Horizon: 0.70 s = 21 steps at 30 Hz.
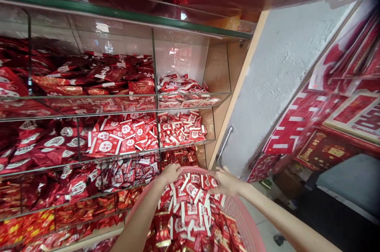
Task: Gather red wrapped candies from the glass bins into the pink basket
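A pink plastic basket (pixel 251 218) with small holes in its wall is in front of me, heaped with small red and white packets (pixel 192 208) and some red-gold ones. My left hand (pixel 171 173) is closed around the basket's far rim on the left side. On the far right part of the rim, my right hand (pixel 227 182) grips too, its fingers at the edge and partly inside, against the packets. Just beyond the basket stands a glass-fronted shelf; its lower right compartment holds similar red and white packets (pixel 182 128).
Glass shelf dividers (pixel 154 66) separate heaps of red packets (pixel 118 72) on several levels. To the right are a grey wall (pixel 267 82), hanging red decorations (pixel 286 125) and a dark chair (pixel 326 212). A glass edge (pixel 124 18) runs across the top.
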Each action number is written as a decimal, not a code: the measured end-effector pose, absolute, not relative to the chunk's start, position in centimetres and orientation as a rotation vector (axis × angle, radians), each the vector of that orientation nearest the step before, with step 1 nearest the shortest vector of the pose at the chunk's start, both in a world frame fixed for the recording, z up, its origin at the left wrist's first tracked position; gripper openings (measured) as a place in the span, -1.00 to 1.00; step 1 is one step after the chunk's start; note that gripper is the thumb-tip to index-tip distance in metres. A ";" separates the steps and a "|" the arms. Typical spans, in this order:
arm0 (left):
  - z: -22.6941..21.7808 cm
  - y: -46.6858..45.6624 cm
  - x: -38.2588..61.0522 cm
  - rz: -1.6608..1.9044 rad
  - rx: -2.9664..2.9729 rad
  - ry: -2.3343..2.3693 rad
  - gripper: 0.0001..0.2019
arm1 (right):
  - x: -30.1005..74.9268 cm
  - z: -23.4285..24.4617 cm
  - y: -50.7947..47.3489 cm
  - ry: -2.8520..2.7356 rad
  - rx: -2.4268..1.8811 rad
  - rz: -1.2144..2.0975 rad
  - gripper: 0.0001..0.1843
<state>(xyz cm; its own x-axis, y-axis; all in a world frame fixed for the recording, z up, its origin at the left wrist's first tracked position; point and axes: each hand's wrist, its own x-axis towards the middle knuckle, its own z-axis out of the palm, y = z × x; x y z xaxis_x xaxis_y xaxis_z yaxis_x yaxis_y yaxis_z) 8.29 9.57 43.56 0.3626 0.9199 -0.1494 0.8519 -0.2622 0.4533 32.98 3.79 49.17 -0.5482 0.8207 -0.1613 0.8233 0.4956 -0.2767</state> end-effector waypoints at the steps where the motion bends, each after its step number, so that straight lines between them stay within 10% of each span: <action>1: 43.5 9.6 8.3 0.200 2.169 1.536 -0.64 | 32.7 49.0 4.1 2.708 1.486 -0.529 -0.51; 21: 43.2 9.8 8.0 0.228 2.135 1.534 -0.62 | 28.0 48.1 6.9 2.763 1.445 -0.605 -0.45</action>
<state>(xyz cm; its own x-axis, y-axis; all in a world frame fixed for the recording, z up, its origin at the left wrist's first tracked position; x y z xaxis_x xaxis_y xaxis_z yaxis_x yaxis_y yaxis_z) 8.03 9.80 43.19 0.3521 0.9240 -0.1493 0.8407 -0.2420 0.4845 28.04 6.88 48.14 -0.5858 0.7978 -0.1429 0.7845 0.5139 -0.3472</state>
